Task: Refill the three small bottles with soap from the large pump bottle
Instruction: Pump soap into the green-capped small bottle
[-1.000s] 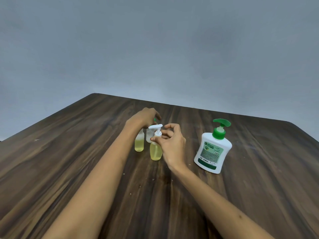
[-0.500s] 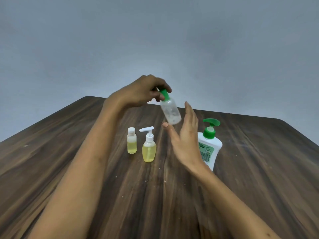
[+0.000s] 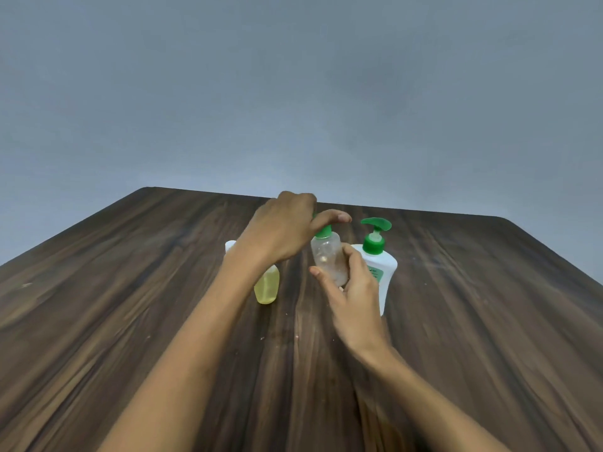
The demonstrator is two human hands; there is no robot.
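Both hands, left hand (image 3: 284, 228) and right hand (image 3: 354, 288), gripping one clear bottle (image 3: 328, 259); two yellow bottles (image 3: 267, 287), one pump bottle (image 3: 380, 265).

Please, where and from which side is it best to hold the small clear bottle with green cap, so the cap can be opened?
Probably by the body of the clear bottle, from its right, as the right hand does. It is upright and narrow, so fingers wrap it. That leaves the green cap free for the left hand, coming from above.
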